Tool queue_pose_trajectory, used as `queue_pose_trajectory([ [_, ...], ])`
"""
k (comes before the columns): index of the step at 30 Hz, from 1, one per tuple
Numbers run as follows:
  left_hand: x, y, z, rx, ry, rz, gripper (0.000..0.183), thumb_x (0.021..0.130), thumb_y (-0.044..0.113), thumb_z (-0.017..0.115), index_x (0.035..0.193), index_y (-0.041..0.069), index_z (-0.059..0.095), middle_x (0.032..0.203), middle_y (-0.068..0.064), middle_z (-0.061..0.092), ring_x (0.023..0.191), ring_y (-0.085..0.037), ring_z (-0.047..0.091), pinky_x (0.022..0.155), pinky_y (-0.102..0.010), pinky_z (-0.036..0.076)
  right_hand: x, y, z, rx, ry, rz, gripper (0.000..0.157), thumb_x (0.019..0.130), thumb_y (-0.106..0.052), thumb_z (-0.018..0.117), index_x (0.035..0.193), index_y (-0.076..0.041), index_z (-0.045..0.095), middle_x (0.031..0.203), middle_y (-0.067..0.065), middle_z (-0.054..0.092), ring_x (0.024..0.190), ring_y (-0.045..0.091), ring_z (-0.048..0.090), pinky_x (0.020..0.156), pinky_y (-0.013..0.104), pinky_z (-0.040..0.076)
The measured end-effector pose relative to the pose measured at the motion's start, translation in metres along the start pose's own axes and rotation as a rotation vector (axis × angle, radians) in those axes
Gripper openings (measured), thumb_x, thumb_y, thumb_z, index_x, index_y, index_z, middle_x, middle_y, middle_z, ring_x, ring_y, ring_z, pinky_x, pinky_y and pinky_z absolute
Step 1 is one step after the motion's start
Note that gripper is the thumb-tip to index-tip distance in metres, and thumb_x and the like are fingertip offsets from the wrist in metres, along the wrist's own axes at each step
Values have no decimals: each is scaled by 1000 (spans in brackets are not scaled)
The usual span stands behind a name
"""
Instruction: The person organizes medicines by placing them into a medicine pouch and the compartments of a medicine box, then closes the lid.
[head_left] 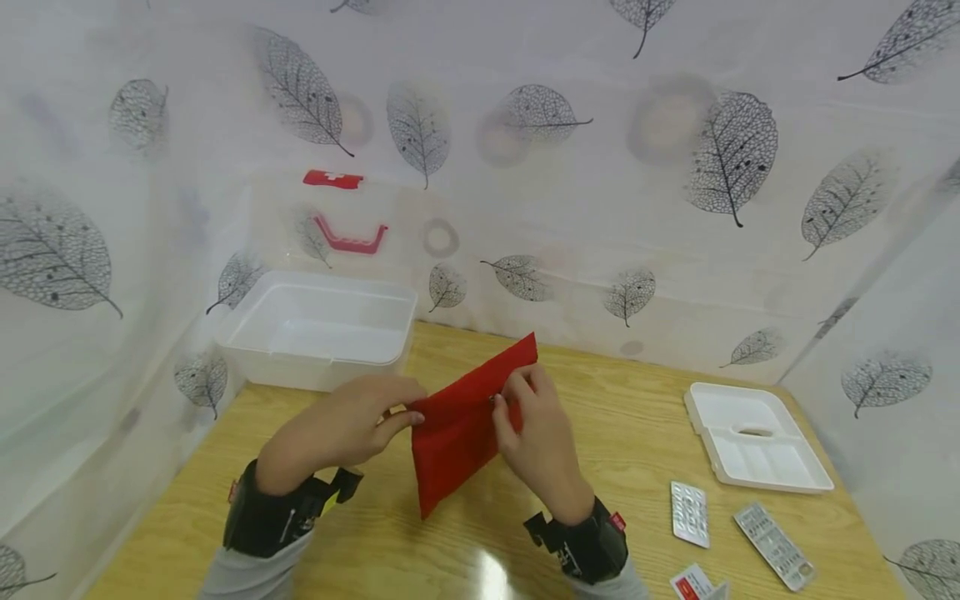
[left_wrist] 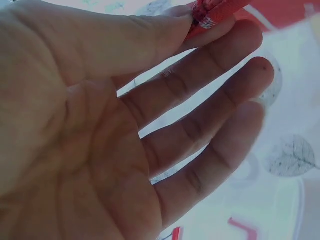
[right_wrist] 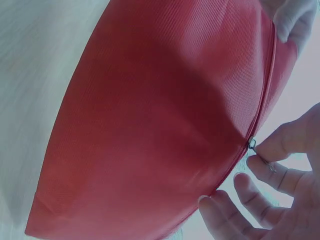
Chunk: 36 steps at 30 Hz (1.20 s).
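Observation:
A red zippered pouch [head_left: 456,446] is held up at a slant over the wooden table. My left hand [head_left: 356,421] pinches its left end between thumb and index finger; the other fingers extend loosely, as the left wrist view shows. With thumb and index finger, my right hand [head_left: 542,442] pinches the small metal zipper pull [right_wrist: 252,144], partway along the pouch's edge. The zipper [right_wrist: 264,95] appears closed between the pull and my left hand. Other right fingertips [right_wrist: 210,202] touch the pouch's edge beyond the pull.
A white plastic box [head_left: 330,362] stands at the back left, with a red handle [head_left: 351,243] behind it. On the right are a white compartment tray [head_left: 731,408], two blister packs [head_left: 690,513] and a small red-and-white packet [head_left: 692,581]. A leaf-patterned curtain [head_left: 570,192] borders the table.

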<state>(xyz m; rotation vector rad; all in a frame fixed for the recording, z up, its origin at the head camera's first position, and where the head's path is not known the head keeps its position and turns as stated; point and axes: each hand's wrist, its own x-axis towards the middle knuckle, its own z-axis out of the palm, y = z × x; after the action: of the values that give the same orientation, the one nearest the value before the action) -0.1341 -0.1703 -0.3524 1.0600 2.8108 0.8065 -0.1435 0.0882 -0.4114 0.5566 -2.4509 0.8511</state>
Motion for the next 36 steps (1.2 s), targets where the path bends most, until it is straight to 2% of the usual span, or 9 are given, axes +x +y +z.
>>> queue_pose_trajectory([
  [5,-7,-6,-9,27,43,-21,7,97,16,67,101,20,71,93,15,68,86,-7,61,80,-34,53,6,13,-10,8,37,75,13,93,-8,64,85,-13,55,109,9,53,73,16,51,56,29,43],
  [11,-20,-13,-26,-6,59,-89,10,97,13,67,99,22,72,92,16,69,86,-8,62,76,-35,54,11,33,-26,30,94,147,12,94,-6,64,85,-9,56,118,15,57,94,29,63,77,43,56],
  [13,-23,-16,-29,-16,58,-99,12,97,13,67,101,23,73,94,15,70,89,-9,64,77,-34,54,13,37,-30,30,103,150,2,94,-5,63,93,-5,61,120,16,61,95,31,65,81,46,57],
  [17,-29,-22,-34,-32,59,-130,14,97,14,66,105,22,75,96,14,72,86,-9,62,75,-32,53,14,44,-38,37,134,164,4,93,-3,62,96,-2,64,118,14,69,98,31,68,80,47,58],
  [21,-32,-26,-38,-53,63,-159,14,97,15,67,106,22,75,95,14,72,84,-10,60,72,-29,50,14,45,-44,15,157,176,12,92,-4,62,82,-8,57,115,11,75,89,31,71,71,45,58],
  [23,-31,-26,-38,-64,65,-168,14,97,15,66,106,21,75,94,13,72,83,-10,59,71,-29,50,14,46,-46,32,151,171,13,93,-4,61,81,-8,57,110,12,76,85,30,72,68,43,58],
  [28,-27,-24,-38,-92,66,-236,10,99,11,63,102,14,72,83,8,70,72,-9,60,62,-28,49,12,44,-49,281,93,213,18,94,3,57,79,-5,53,105,17,74,84,27,75,61,31,60],
  [31,-23,-24,-35,-131,59,-289,9,101,9,58,102,8,67,84,2,71,71,-8,64,61,-28,51,11,42,-49,420,70,258,19,94,6,55,79,-4,50,104,19,72,80,29,76,60,28,60],
  [36,-18,-25,-31,-159,97,-339,10,103,7,54,109,4,61,95,-4,73,78,-13,66,63,-30,51,11,40,-50,473,39,254,15,96,3,60,84,-2,52,96,15,67,86,25,75,69,27,60],
])
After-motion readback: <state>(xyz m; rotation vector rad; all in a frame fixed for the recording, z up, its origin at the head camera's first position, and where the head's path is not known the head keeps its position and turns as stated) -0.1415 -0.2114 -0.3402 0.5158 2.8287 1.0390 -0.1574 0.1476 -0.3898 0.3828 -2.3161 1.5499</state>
